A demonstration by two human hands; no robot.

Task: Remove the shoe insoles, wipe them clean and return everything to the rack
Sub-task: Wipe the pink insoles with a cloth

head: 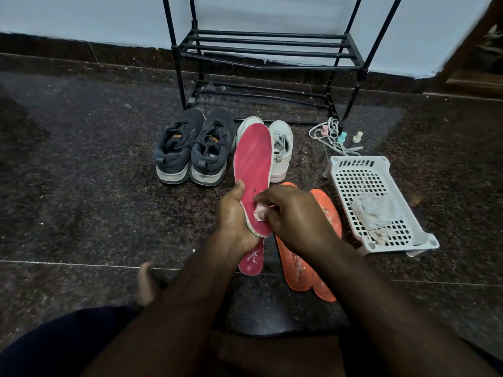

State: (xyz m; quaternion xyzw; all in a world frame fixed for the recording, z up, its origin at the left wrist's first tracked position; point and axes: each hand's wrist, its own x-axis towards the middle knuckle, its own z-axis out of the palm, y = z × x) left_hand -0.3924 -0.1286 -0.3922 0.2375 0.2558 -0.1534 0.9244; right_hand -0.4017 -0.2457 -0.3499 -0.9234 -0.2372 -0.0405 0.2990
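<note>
My left hand [234,213] grips the heel end of a pink-red insole [253,159], which points away from me over the shoes. My right hand [288,210] pinches a small pale wipe [260,214] against the insole's heel part. A second pink-red insole [251,259] lies on the floor under my left wrist. Two orange insoles [325,213] lie to its right, partly hidden by my right arm. A pair of dark grey sneakers [190,148] and a pair of white sneakers [281,148] stand before the black shoe rack [268,47].
A white perforated plastic basket [362,178] with crumpled cloths inside sits at the right. White laces [326,134] and three small bottles [341,137] lie near the rack's right leg. My bare foot [147,284] rests on the dark granite floor [95,172].
</note>
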